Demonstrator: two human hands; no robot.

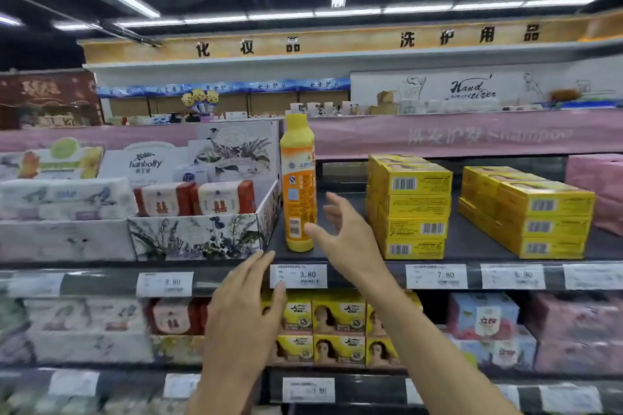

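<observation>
To the left of both hands, a floral display carton of wrapped soap bars is seen on the shelf. The left hand is held flat before the shelf's front edge, fingers straight and close together. Nothing is held by it, and its thumb is laid over the corner of the 3.80 price label. Just above and to the right of that hand, the yellow detergent bottle is stood upright near the shelf front, close beside the carton's right wall.

Just right of the bottle, the right hand is spread wide. Its thumb is seen against the bottle's lower part and its fingers are fanned apart. Whether the thumb touches the bottle cannot be told. Right of this hand, a stack of yellow boxes is set, near but apart.

The bottle is judged to be free on the shelf, gripped by neither hand. Closing the right hand round it, and any lift or straightening, are judged not yet done.
</observation>
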